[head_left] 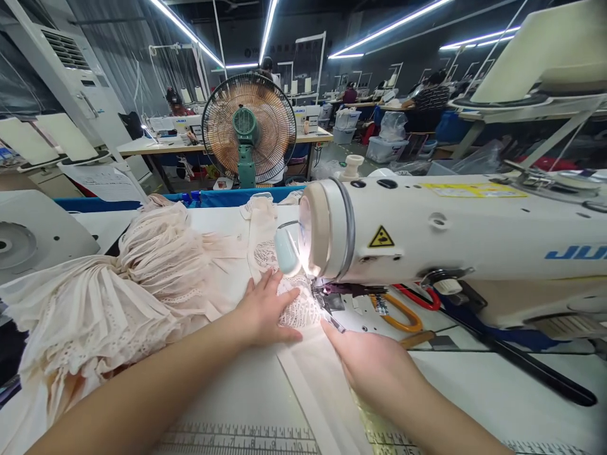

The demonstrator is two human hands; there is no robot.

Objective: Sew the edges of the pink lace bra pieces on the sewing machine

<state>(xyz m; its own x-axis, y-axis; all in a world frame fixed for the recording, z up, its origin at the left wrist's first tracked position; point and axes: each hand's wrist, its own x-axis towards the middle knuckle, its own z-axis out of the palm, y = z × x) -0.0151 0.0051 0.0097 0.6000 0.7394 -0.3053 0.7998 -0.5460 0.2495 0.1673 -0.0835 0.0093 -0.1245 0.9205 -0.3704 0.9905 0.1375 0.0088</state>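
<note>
My left hand (pixel 266 309) lies flat with fingers spread on pale pink lace fabric (pixel 296 309), pressing it down just left of the needle area (pixel 325 297). My right hand (pixel 372 363) is palm up under the fabric's edge, its fingers pinched on the cloth near the presser foot. A white sewing machine (pixel 450 230) stands at the right, its lamp lit over the needle. The pleated bulk of the pink garment (pixel 118 284) is heaped at the left of the table.
Scissors with orange and red handles (pixel 403 309) lie behind the machine arm. A printed ruler (pixel 237 436) runs along the table's near edge. A standing fan (pixel 249 126) faces me beyond the table. Other people sit at machines farther back.
</note>
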